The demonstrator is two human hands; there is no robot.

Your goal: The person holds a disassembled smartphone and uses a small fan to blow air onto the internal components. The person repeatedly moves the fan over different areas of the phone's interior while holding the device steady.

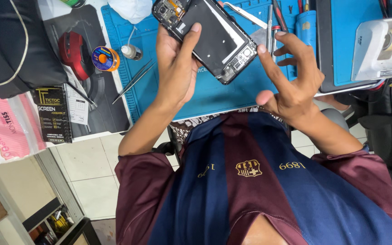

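Above the blue mat [232,97], your left hand [175,68] grips the opened phone [205,36], thumb across its back. Your right hand [291,79] is spread, empty, forefinger at the lower corner. Keep the frame steady; press lightly near the exposed board.

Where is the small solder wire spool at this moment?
In the head view, the solder wire spool lies at the left edge of the blue work mat, between the red mouse and a small white bottle, left of the hand holding the opened phone.
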